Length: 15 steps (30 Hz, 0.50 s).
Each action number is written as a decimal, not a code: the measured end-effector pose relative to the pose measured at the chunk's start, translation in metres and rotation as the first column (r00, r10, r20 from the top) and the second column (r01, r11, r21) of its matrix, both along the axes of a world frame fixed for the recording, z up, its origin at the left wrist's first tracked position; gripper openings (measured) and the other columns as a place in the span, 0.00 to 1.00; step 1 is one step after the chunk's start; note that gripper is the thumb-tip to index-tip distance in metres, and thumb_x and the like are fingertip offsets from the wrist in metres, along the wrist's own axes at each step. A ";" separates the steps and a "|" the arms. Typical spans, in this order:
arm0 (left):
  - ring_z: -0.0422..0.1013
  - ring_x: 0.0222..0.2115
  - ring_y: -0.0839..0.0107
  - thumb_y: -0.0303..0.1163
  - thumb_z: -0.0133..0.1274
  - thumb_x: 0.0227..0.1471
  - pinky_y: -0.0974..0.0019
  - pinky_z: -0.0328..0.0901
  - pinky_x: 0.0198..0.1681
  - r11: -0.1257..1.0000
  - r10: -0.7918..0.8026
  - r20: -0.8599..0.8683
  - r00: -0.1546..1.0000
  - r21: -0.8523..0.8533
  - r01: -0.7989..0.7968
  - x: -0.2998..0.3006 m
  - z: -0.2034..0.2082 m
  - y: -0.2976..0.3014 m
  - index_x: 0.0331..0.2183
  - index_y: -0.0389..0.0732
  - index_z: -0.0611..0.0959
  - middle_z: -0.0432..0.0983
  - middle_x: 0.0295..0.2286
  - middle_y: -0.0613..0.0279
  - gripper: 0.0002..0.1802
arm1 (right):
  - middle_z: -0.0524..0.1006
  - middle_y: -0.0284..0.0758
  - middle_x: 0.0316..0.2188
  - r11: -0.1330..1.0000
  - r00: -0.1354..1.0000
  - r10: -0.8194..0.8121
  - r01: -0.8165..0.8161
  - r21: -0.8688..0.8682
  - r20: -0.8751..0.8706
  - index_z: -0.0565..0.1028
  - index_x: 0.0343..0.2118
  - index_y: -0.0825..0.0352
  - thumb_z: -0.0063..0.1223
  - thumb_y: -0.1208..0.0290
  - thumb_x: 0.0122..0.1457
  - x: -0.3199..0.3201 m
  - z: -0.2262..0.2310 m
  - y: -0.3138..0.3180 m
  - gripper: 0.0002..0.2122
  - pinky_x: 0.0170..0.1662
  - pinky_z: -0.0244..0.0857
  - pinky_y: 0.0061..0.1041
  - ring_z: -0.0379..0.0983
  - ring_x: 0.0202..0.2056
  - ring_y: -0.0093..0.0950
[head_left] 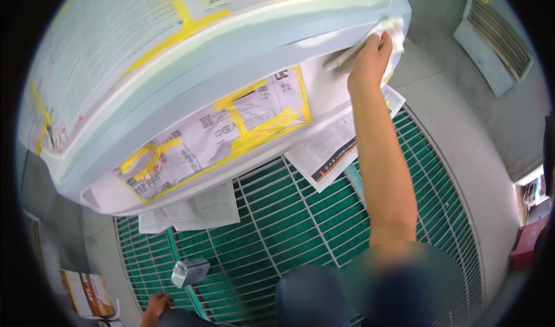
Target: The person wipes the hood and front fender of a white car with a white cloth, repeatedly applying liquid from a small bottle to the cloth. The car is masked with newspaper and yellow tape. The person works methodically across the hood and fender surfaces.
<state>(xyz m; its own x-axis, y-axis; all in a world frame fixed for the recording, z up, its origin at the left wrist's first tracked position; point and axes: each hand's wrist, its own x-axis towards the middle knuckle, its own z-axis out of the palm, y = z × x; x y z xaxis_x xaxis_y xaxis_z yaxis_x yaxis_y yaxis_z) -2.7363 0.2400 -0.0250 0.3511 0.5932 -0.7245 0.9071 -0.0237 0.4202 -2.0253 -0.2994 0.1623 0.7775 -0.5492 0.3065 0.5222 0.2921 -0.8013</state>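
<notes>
One white cloth at far-R end of masked panel, under R hand

White cloth point(395, 31): bunched, pressed to the R end of the pale-blue panel point(248, 58), approx. upper R of view. R hand point(370, 61) clamped on cloth, fingers bent over it, arm outstretched. L hand point(159, 305) low, nr bottom edge, beside wearer's leg; partly seen, can't tell if fingers apart or tog.

Panel: lower recess covered w/ newspaper point(199, 145), edged & patched w/ yellow tape point(254, 136). Upper area also papered point(115, 35) & taped. Loose printed sheets below panel: one R point(324, 151), one L point(202, 207).

Floor: metal grating point(299, 211) over green layer. Small rectangular can point(191, 272) on grating, nr L hand.

Periphery: brown-and-white carton point(87, 293) lower L; louvred vent point(498, 35) upper R; red box point(529, 243) far R, partly cut off.
</notes>
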 end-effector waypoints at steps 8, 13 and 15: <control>0.81 0.33 0.66 0.41 0.64 0.54 0.63 0.72 0.35 0.946 -0.295 0.016 0.955 0.147 0.290 0.030 0.013 -0.027 0.41 0.32 0.86 0.85 0.34 0.54 0.21 | 0.70 0.37 0.55 0.808 0.919 0.383 -0.384 0.447 0.096 0.67 0.56 0.69 0.46 0.73 0.66 -0.114 0.054 0.066 0.16 0.63 0.60 0.28 0.67 0.58 0.30; 0.81 0.39 0.63 0.42 0.64 0.55 0.62 0.73 0.43 0.879 -0.473 0.139 0.870 0.137 0.457 0.071 0.024 -0.055 0.42 0.33 0.85 0.85 0.36 0.53 0.22 | 0.70 0.38 0.56 0.715 0.873 0.487 -0.417 0.561 0.029 0.66 0.57 0.70 0.46 0.70 0.70 -0.160 0.068 0.103 0.16 0.62 0.62 0.31 0.67 0.58 0.31; 0.81 0.41 0.64 0.41 0.63 0.56 0.62 0.73 0.45 0.841 -0.538 0.287 0.793 0.120 0.527 0.088 0.020 -0.064 0.46 0.34 0.84 0.84 0.39 0.52 0.23 | 0.62 0.39 0.63 0.729 0.850 0.527 -0.452 0.514 -0.001 0.58 0.64 0.73 0.37 0.70 0.73 -0.187 0.074 0.128 0.20 0.71 0.53 0.36 0.60 0.64 0.35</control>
